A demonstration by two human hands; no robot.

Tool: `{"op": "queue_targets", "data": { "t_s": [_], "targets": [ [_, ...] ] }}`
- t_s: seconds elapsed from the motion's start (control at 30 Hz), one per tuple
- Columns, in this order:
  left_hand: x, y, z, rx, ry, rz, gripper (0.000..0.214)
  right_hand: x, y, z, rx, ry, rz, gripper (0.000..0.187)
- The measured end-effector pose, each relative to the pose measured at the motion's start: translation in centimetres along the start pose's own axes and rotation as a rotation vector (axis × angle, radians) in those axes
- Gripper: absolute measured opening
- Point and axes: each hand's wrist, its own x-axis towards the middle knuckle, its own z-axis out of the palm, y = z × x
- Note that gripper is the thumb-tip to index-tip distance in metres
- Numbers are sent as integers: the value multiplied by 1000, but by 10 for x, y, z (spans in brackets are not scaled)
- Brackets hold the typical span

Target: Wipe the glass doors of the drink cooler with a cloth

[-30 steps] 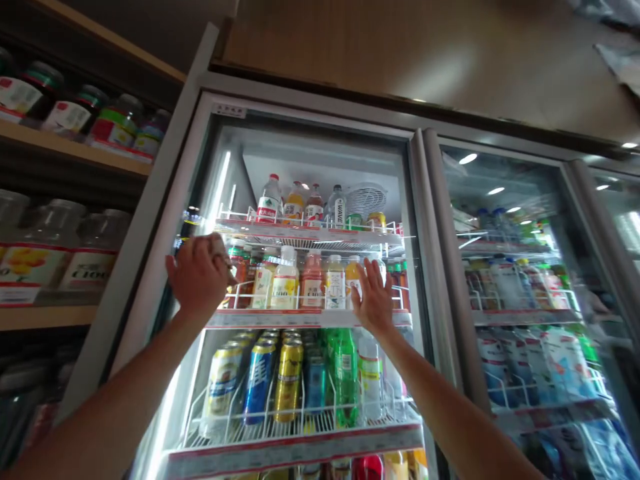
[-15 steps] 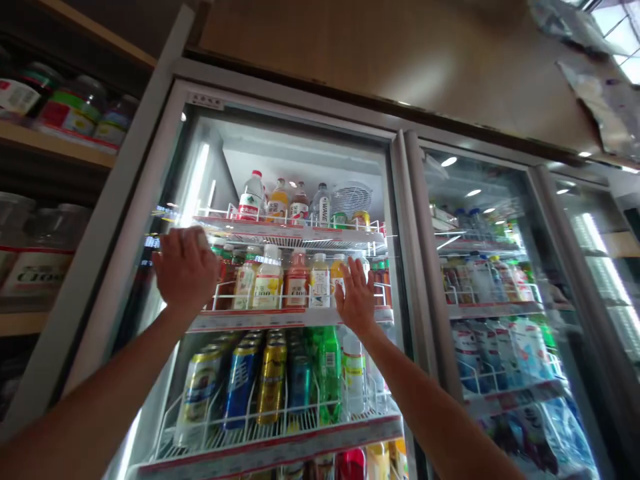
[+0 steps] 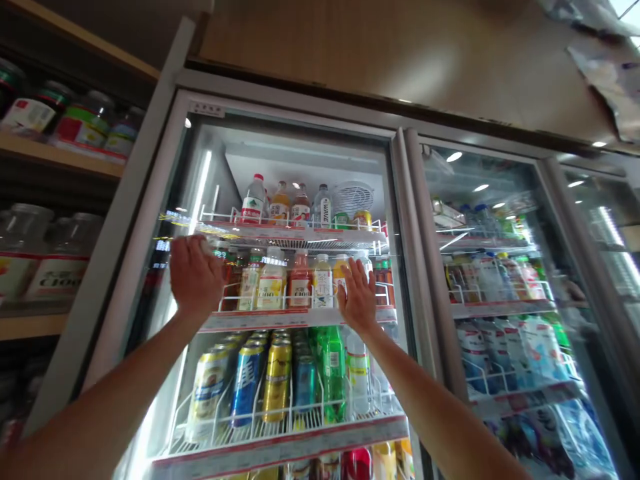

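Observation:
My left hand [image 3: 197, 277] is raised at the left part of a glass fridge door [image 3: 300, 150], its fingers bent and held together. A small pale patch shows by its fingertips; what it is, I cannot make out. My right hand [image 3: 357, 293] is up at the right part of the same door, palm forward and fingers apart, holding nothing. Behind the glass, near the right hand, stand an orange drink bottle [image 3: 339, 272] and a white-labelled bottle [image 3: 323, 283]. A yellow-labelled bottle [image 3: 271, 283] and a red-brown juice bottle [image 3: 299, 283] stand between the hands.
Inside, cans [image 3: 277, 380] and a green bottle [image 3: 333, 373] fill a lower wire rack; more bottles [image 3: 253, 203] stand on the top shelf. A second fridge door [image 3: 480, 180] is at right. Wooden shelves [image 3: 60, 155] with large jars are at left.
The view has shifted slightly, so the fridge sits a little farther right. My left hand has moved slightly right along the door. My right hand has stayed nearly in place.

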Motion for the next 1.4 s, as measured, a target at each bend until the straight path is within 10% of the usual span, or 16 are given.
{"op": "queue_targets", "data": {
  "t_s": [0.2, 0.43, 0.63, 0.87, 1.07, 1.3, 1.4],
  "targets": [
    [-23, 66, 25, -39, -276, 437, 45, 0, 3, -3, 27, -6, -11, 39],
    [8, 6, -5, 113, 71, -185, 49, 2, 1, -2, -19, -15, -5, 39],
    [-17, 67, 20, -59, -284, 327, 46, 2, 3, -3, -26, -17, -2, 40],
    [5, 32, 10, 124, -9, -84, 48, 1, 0, -1, -35, 34, -2, 43],
    [-38, 104, 43, -32, -315, 598, 44, -1, 4, -1, 22, 57, -12, 42],
    [0, 35, 16, 111, -28, -20, 50, -2, 1, 1, -23, 59, -8, 41],
    [-11, 59, 25, 41, -168, 268, 47, -2, 3, 1, -7, 53, -10, 42]
  ]
}}
